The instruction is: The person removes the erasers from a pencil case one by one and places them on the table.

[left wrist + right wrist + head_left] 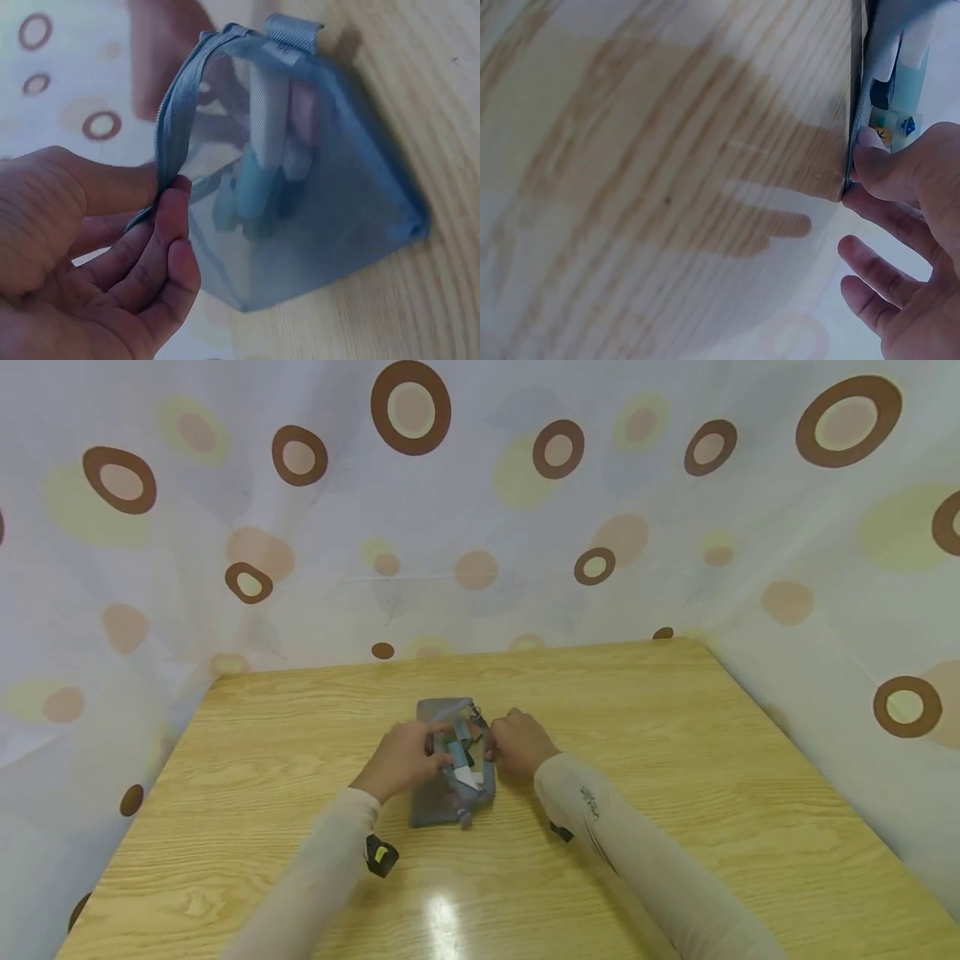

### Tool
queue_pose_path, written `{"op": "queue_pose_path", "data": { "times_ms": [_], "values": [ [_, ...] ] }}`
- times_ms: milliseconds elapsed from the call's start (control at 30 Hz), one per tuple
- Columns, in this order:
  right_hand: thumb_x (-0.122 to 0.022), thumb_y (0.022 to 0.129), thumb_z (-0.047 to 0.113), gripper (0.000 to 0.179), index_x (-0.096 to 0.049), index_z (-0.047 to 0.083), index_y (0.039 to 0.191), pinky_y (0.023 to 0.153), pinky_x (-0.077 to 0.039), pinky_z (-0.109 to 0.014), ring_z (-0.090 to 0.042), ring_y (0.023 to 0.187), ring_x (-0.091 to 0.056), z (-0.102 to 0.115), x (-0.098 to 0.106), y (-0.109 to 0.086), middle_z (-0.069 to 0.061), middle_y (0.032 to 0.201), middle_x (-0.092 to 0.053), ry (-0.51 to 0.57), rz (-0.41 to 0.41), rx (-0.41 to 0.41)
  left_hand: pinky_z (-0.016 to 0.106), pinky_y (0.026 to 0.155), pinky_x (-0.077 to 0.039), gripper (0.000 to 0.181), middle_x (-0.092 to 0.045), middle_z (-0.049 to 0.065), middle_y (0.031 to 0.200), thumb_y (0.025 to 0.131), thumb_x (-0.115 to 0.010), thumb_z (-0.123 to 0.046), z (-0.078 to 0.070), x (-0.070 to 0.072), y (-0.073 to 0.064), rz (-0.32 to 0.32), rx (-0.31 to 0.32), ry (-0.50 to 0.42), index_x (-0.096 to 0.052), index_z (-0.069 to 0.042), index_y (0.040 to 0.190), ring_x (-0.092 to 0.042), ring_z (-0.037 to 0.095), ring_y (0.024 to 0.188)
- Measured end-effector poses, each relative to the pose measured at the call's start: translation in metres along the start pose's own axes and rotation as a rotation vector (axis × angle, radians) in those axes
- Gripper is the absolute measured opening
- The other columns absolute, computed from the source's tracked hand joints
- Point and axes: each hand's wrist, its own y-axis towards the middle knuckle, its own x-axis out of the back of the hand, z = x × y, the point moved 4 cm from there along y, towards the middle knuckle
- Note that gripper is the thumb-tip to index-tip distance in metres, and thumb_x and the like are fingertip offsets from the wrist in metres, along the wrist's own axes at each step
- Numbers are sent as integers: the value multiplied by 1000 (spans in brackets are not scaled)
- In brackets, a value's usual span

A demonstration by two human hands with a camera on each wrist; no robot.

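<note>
A blue-grey mesh zip pouch [433, 812] lies on the wooden table, its mouth spread apart. My left hand [401, 760] pinches one zipped edge between thumb and fingers, as the left wrist view shows on the pouch [322, 259]. Opposite it, my right hand [522, 743] pinches the other edge with thumb and forefinger; its remaining fingers are apart in the right wrist view. Inside the pouch are several small items: a teal piece [255, 191], a white piece [268, 112] and a pinkish piece [304, 112]. Their exact kinds are unclear through the mesh.
The light wooden table [675, 727] extends around the pouch on all sides. A white sheet with brown rings and pastel spots [480, 510] hangs behind the table and along its sides. A fabric tab [295, 32] sticks out from the pouch's end.
</note>
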Motion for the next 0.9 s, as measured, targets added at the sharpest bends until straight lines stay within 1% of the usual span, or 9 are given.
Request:
{"op": "queue_pose_path", "data": {
  "times_ms": [133, 200, 367, 467, 533, 633, 767, 867, 900],
  "values": [
    [-77, 78, 18, 4, -77, 17, 74, 70, -45, -33, -16, 67, -47, 1, 1, 0, 5, 75, -71, -7, -14, 6, 25, 47, -36, 63, -53, 1, 63, 78, -78, -21, 20, 12, -2, 60, 51, -126, -54, -4, 133, -42, 11, 51],
    [-76, 78, 16, 7, -77, 18, 71, 68, -44, -33, -16, 66, -45, 0, 1, 0, 6, 74, -71, -14, -21, 9, 25, 47, -35, 68, -51, 2, 60, 77, -79, -21, 32, 14, -5, 94, 62, -193, -50, -2, 136, -39, 11, 50],
    [-75, 78, 14, 11, -76, 19, 69, 66, -44, -32, -15, 65, -45, 1, 1, -1, 8, 73, -70, -20, -36, 12, 25, 49, -36, 74, -51, 2, 56, 76, -80, -18, 60, 9, -10, 163, 48, -327, -44, 1, 139, -36, 11, 48],
    [-76, 79, 17, 9, -76, 19, 70, 67, -46, -33, -15, 66, -47, 4, 2, -1, 8, 74, -70, -26, -37, 11, 24, 53, -39, 75, -54, 3, 58, 75, -81, -16, 72, 4, -12, 175, 53, -361, -44, 1, 139, -40, 10, 51],
    [-76, 79, 19, 9, -76, 20, 70, 68, -47, -34, -16, 66, -47, 5, 2, -1, 8, 75, -70, -36, -32, 9, 24, 57, -41, 74, -57, 4, 62, 75, -80, -15, 76, 1, -13, 174, 52, -349, -45, 3, 138, -45, 11, 55],
    [-76, 79, 19, 8, -77, 20, 71, 70, -48, -35, -17, 68, -49, 7, 2, -2, 7, 76, -70, -36, -32, 6, 26, 63, -46, 74, -60, 4, 70, 77, -79, -15, 79, -3, -13, 179, 51, -294, -43, 5, 138, -52, 13, 64],
    [-76, 79, 18, 7, -77, 19, 72, 73, -48, -37, -18, 71, -52, 5, 2, -1, 7, 77, -70, -22, -37, -9, 29, 68, -50, 77, -61, 3, 80, 77, -79, -17, 73, -7, -11, 178, 29, -163, -40, 8, 139, -56, 14, 75],
    [-75, 78, 16, 7, -77, 20, 72, 74, -48, -37, -18, 72, -51, 2, 1, -1, 8, 77, -70, -20, -31, -15, 31, 70, -51, 79, -61, 3, 81, 75, -81, -17, 66, -11, -11, 174, 30, -100, -41, 10, 137, -57, 14, 76],
    [-75, 78, 16, 8, -77, 21, 72, 74, -48, -37, -17, 72, -51, 2, 0, -1, 9, 77, -70, -17, -27, -15, 30, 70, -51, 79, -61, 2, 81, 74, -81, -18, 65, -12, -11, 177, 39, -90, -41, 10, 137, -56, 14, 75]
  ]
}}
